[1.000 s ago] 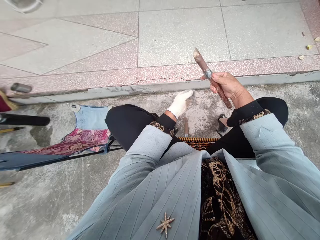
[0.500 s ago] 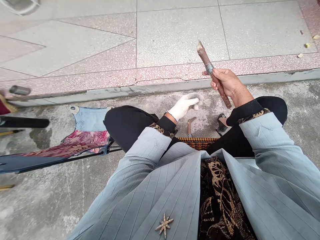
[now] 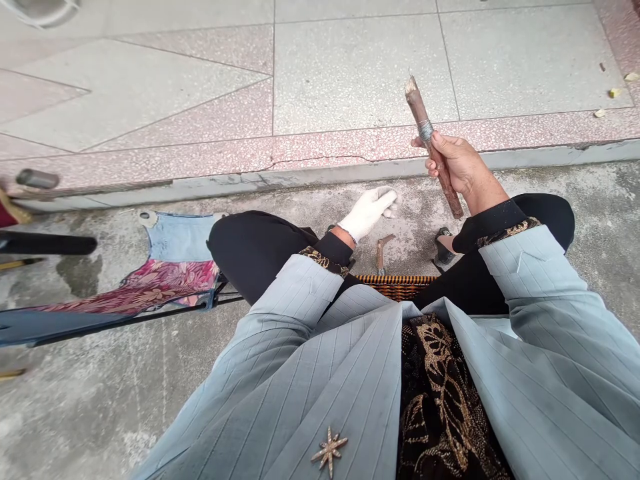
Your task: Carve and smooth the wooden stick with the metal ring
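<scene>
Right hand (image 3: 457, 163): bare, grip closed around one wire-bound stick (image 3: 418, 110), thumb beside the wire wrap (image 3: 425, 130). The stick slants in the air, pale broken end uppermost, and in view crosses the near edge of the tiled floor (image 3: 360, 73). A fine wire tip juts from the broken end.

Left hand (image 3: 370, 210): in one white glove, fingers curled in over the concrete (image 3: 320, 197), well apart from the stick. Cannot tell whether this grip holds anything — a faint strand shows just above the fingertips.

Containers: one woven item (image 3: 400, 287), orange and black, shows only its rim between the knees (basket or seat, cannot tell; contents hidden). One metal cylinder (image 3: 37, 179) lies on its side near the left end of the tiled floor's near edge; inside not visible. One pale round object (image 3: 50, 10) is cut off at the top left corner of the view.

Counts: one forked stick (image 3: 381, 253) below the gloved hand, by the woven rim; one sling chair (image 3: 165, 273), denim and pink floral cloth, at left; one black tube (image 3: 47, 243) beyond it; three pale or yellow leaf bits (image 3: 614, 93) at the tiled floor's right — one star brooch (image 3: 329, 452) on the jacket.
</scene>
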`<state>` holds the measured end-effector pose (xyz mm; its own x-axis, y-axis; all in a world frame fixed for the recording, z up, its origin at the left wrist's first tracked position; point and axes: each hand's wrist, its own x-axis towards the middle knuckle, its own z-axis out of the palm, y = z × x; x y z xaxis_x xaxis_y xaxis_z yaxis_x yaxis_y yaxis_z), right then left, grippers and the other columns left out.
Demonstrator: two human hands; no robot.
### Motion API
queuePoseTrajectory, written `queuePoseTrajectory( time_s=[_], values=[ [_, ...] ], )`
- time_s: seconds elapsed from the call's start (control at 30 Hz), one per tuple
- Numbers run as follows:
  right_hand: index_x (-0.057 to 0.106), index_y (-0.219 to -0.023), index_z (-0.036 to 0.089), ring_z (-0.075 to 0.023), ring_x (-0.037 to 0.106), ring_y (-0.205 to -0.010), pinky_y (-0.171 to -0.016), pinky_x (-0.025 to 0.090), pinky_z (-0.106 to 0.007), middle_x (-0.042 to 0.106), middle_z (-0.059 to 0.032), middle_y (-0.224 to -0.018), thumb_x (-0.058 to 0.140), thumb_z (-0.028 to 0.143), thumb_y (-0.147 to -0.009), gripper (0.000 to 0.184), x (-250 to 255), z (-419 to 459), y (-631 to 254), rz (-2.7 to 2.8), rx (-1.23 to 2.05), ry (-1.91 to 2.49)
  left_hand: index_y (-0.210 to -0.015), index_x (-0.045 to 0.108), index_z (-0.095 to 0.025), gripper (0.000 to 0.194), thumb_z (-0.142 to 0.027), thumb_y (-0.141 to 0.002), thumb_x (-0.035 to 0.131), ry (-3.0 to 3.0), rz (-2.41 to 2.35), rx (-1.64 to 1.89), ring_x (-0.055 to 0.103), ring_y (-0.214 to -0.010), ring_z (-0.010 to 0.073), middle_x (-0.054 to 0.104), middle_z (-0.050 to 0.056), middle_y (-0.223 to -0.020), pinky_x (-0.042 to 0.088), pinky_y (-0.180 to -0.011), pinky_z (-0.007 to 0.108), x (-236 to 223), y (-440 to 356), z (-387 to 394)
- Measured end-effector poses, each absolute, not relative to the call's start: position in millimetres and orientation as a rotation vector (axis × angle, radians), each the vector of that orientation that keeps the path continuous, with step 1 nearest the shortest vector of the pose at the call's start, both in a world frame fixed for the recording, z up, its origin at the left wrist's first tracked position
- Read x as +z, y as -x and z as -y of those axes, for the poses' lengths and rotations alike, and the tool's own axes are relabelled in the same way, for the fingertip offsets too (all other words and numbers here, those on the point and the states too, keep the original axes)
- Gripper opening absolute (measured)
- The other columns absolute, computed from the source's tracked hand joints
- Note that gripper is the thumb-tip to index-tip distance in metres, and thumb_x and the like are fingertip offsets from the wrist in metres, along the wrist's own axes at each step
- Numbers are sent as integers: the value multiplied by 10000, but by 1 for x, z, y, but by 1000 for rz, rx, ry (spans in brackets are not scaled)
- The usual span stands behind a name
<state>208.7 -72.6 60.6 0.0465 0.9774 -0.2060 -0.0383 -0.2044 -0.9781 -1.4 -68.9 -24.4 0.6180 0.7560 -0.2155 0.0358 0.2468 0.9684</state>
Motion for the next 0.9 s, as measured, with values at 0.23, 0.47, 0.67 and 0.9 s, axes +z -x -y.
queuePoseTrajectory(
  time_s=[0.23,0.47,0.67,0.9],
  values=[
    [640,-889,160,-105,517,-508,-396,343,-219,616,-45,-704,690,605,-815,454,42,66,-213,1093,1263,1441,-723,541,-179,235,-281,-930,499,-1943,-882,383,489,-629,143,544,21,-681,422,-708,271,-24,4,68],
    [716,-875,93,-262,659,-815,-703,462,-340,643,-127,-745,620,409,-917,333,41,63,-218,1728,710,2155,-905,606,-141,229,-275,-960,429,-2291,-1023,126,605,-780,226,630,97,-800,436,-799,323,-18,2,70],
    [736,-819,106,-332,648,-906,-787,457,-404,688,-203,-828,746,354,-817,248,34,64,-210,2299,847,2414,-1093,627,-112,332,-339,-987,409,-2433,-1172,205,664,-932,283,658,158,-923,452,-860,345,-22,11,68],
    [754,-830,138,-91,515,-556,-561,378,-246,650,-23,-665,757,541,-757,410,51,72,-233,2247,2132,1415,-1100,654,-127,327,-294,-990,395,-2335,-987,280,648,-952,205,695,100,-1010,458,-878,300,-15,15,59]
  ],
)
